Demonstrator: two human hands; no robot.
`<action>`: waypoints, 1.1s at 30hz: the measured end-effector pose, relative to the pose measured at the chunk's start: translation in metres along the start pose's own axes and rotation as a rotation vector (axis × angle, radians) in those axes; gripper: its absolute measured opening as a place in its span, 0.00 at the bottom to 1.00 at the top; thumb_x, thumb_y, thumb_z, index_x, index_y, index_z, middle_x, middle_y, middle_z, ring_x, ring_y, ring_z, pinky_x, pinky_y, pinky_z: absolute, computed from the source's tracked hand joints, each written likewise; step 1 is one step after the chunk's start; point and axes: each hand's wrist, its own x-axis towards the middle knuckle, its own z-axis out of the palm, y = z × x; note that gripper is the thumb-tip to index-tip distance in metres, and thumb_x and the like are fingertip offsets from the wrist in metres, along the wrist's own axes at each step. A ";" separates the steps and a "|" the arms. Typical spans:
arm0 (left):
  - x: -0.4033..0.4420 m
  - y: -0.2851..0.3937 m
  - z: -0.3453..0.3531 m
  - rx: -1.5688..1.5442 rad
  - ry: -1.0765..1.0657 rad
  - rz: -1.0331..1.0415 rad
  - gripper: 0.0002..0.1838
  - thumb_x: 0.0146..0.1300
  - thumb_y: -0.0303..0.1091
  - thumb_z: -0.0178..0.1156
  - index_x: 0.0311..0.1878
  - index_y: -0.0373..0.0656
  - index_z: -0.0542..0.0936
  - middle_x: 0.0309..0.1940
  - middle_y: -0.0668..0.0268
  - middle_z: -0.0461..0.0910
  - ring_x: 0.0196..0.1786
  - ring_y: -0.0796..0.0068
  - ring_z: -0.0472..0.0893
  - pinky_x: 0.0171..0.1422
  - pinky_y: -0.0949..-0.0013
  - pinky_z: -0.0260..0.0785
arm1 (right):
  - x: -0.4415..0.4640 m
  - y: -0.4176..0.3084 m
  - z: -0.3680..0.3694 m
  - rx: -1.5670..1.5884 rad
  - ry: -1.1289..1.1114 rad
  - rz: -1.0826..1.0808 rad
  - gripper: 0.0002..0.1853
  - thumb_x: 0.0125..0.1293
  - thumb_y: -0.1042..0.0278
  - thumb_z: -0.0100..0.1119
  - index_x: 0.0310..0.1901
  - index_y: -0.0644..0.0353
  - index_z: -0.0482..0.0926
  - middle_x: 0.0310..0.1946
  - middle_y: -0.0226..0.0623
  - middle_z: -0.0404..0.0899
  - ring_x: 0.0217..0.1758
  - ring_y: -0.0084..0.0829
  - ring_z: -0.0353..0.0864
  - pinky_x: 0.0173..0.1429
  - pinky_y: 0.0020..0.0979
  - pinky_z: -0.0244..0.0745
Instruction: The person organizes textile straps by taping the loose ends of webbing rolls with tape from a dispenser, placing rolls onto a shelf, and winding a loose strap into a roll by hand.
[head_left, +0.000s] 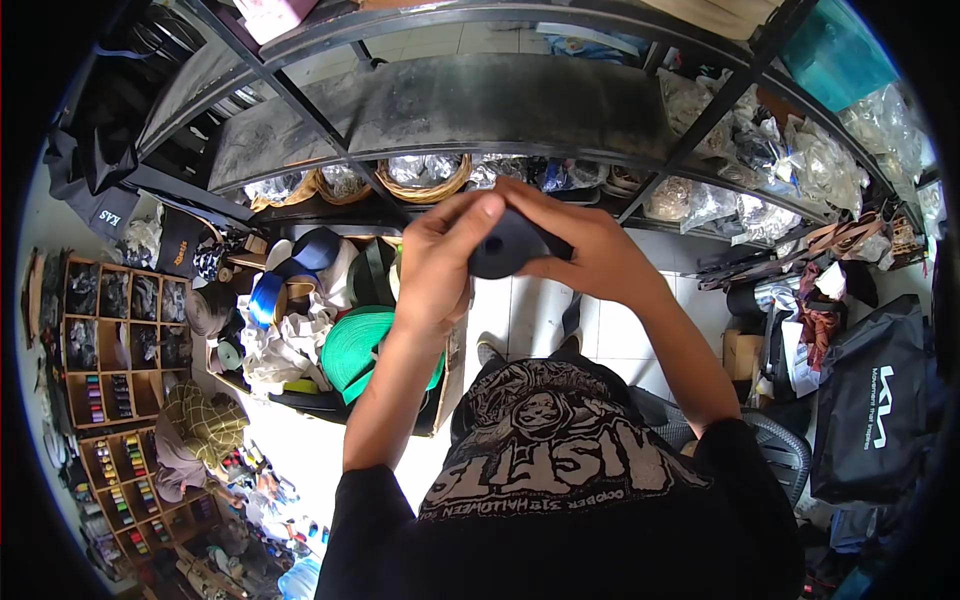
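A dark roll of strap or webbing with a small hole at its centre is held up between both hands, in front of the shelf. My left hand wraps round its left side, the thumb lying along the upper edge. My right hand grips the right side, with fingers over the top and the thumb underneath. A dark strip hangs below the right hand. Under and left of the hands, a large green roll lies in a box with other rolls.
A black metal shelf spans the front, with wicker baskets and plastic bags on its levels. Thread racks and another person are at the left. A black bag stands at the right.
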 end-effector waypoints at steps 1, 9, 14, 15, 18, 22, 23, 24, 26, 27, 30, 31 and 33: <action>0.002 -0.002 0.000 -0.046 0.067 0.059 0.18 0.64 0.37 0.63 0.47 0.28 0.78 0.37 0.61 0.81 0.38 0.77 0.80 0.45 0.76 0.73 | 0.001 0.000 0.004 0.002 0.045 0.008 0.42 0.52 0.66 0.69 0.69 0.51 0.60 0.68 0.43 0.61 0.65 0.45 0.69 0.65 0.37 0.68; 0.015 -0.011 0.025 -0.184 0.375 0.188 0.26 0.70 0.52 0.51 0.43 0.31 0.75 0.36 0.62 0.78 0.38 0.76 0.78 0.45 0.71 0.72 | 0.012 -0.007 0.039 -0.137 0.321 0.015 0.47 0.52 0.68 0.67 0.71 0.65 0.49 0.69 0.53 0.57 0.67 0.48 0.66 0.63 0.37 0.70; -0.001 0.004 0.008 -0.046 0.070 0.045 0.29 0.70 0.50 0.51 0.52 0.26 0.72 0.44 0.56 0.79 0.45 0.70 0.80 0.51 0.67 0.74 | 0.007 -0.009 0.018 0.016 0.279 0.168 0.40 0.53 0.67 0.68 0.68 0.60 0.60 0.63 0.51 0.67 0.62 0.48 0.72 0.60 0.37 0.72; -0.006 0.011 0.007 -0.010 0.022 0.006 0.28 0.69 0.48 0.53 0.54 0.25 0.71 0.46 0.54 0.79 0.48 0.68 0.81 0.53 0.65 0.74 | 0.006 -0.010 0.013 0.042 0.281 0.172 0.39 0.54 0.67 0.68 0.67 0.59 0.61 0.62 0.51 0.68 0.62 0.47 0.73 0.60 0.37 0.72; -0.009 0.009 -0.004 -0.007 -0.060 0.009 0.27 0.66 0.39 0.60 0.57 0.24 0.71 0.49 0.51 0.78 0.50 0.65 0.81 0.57 0.63 0.74 | 0.003 0.004 0.009 -0.054 0.334 -0.074 0.39 0.55 0.68 0.67 0.68 0.59 0.60 0.63 0.50 0.68 0.62 0.47 0.72 0.61 0.37 0.72; -0.010 0.007 -0.003 -0.092 -0.017 0.029 0.25 0.60 0.32 0.66 0.55 0.23 0.73 0.49 0.50 0.79 0.50 0.64 0.81 0.58 0.63 0.75 | 0.003 -0.001 0.009 -0.061 0.298 -0.062 0.40 0.54 0.69 0.67 0.68 0.60 0.59 0.63 0.48 0.68 0.63 0.47 0.71 0.63 0.38 0.71; -0.009 0.006 -0.004 -0.094 -0.019 0.042 0.25 0.60 0.32 0.66 0.55 0.23 0.73 0.49 0.50 0.79 0.50 0.64 0.81 0.58 0.63 0.74 | 0.004 -0.001 0.008 -0.066 0.308 -0.075 0.40 0.53 0.70 0.67 0.68 0.60 0.59 0.63 0.47 0.68 0.63 0.47 0.71 0.63 0.38 0.71; -0.010 0.005 -0.005 -0.096 -0.019 0.053 0.26 0.60 0.32 0.66 0.55 0.23 0.72 0.49 0.50 0.79 0.50 0.64 0.81 0.58 0.63 0.74 | 0.005 -0.001 0.008 -0.078 0.311 -0.090 0.40 0.53 0.70 0.67 0.68 0.59 0.59 0.64 0.47 0.68 0.63 0.47 0.72 0.62 0.38 0.71; -0.011 0.005 -0.005 -0.093 -0.023 0.054 0.26 0.59 0.33 0.66 0.55 0.23 0.72 0.48 0.51 0.79 0.49 0.65 0.81 0.58 0.63 0.74 | 0.004 -0.001 0.008 -0.097 0.316 -0.114 0.40 0.53 0.71 0.66 0.68 0.59 0.59 0.64 0.47 0.67 0.62 0.46 0.72 0.61 0.38 0.72; -0.010 0.006 -0.005 -0.089 -0.028 0.046 0.26 0.59 0.33 0.67 0.55 0.23 0.72 0.48 0.51 0.79 0.49 0.65 0.81 0.58 0.64 0.74 | 0.004 -0.001 0.007 -0.102 0.312 -0.114 0.40 0.53 0.71 0.66 0.68 0.58 0.59 0.64 0.46 0.67 0.62 0.46 0.72 0.61 0.38 0.73; -0.010 0.013 -0.005 -0.005 -0.045 -0.008 0.27 0.60 0.35 0.66 0.55 0.24 0.72 0.46 0.53 0.80 0.47 0.68 0.81 0.56 0.67 0.74 | 0.001 0.001 0.004 -0.105 0.277 -0.106 0.40 0.52 0.72 0.67 0.68 0.56 0.60 0.64 0.44 0.67 0.60 0.45 0.74 0.58 0.38 0.75; -0.009 0.017 -0.005 0.035 -0.055 -0.029 0.27 0.60 0.36 0.66 0.55 0.25 0.72 0.45 0.54 0.80 0.47 0.69 0.81 0.55 0.69 0.74 | 0.001 0.001 0.002 -0.101 0.254 -0.097 0.40 0.51 0.73 0.67 0.68 0.55 0.60 0.65 0.44 0.66 0.59 0.45 0.75 0.57 0.38 0.76; -0.008 0.025 -0.001 0.061 -0.077 -0.045 0.27 0.60 0.38 0.66 0.55 0.25 0.73 0.44 0.56 0.80 0.45 0.71 0.81 0.52 0.72 0.74 | 0.000 0.001 0.001 -0.101 0.186 -0.090 0.41 0.50 0.75 0.66 0.68 0.55 0.60 0.65 0.43 0.66 0.58 0.46 0.76 0.56 0.38 0.77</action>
